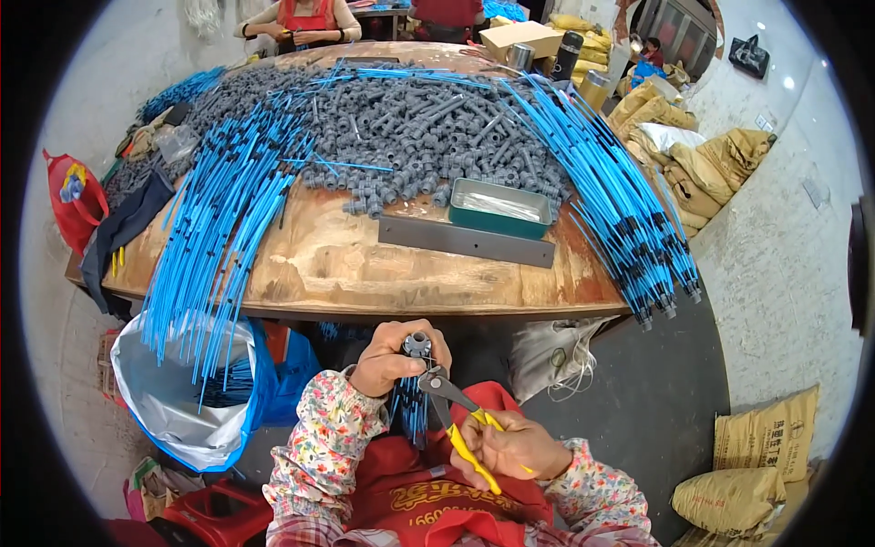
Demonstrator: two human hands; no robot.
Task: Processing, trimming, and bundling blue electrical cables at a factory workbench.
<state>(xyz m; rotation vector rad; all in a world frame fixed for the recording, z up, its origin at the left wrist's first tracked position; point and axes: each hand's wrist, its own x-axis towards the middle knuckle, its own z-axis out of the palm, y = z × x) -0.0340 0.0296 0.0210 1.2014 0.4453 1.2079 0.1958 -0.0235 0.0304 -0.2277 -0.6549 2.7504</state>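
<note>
Workpiece: a bundle of blue rods [416,408] with a ribbed gray end piece [416,344], located in front of the table [337,264] and above the lap; its exact tilt cannot be told. Left hand [390,362]: wrapped around the bundle just below the gray end; right hand [518,447]: closed around the yellow handles of the pliers [439,383], whose head lies against the bundle beside the left thumb; whether the tips bite is too small to tell.

Progress, as judged: plier work on this bundle appears under way and unfinished; the rods at the table's right side [597,173] carry gray ends and look fitted; the large heap of gray fittings [401,118] and the left stack of blue rods [237,173] suggest that much remains.

Edges and room: the near table edge runs just beyond the left hand; both rod stacks overhang it, the left one above an open bag [253,401]; bare wood lies between the stacks, before a gray bar [465,241]; open floor [638,383] extends to the right.
</note>
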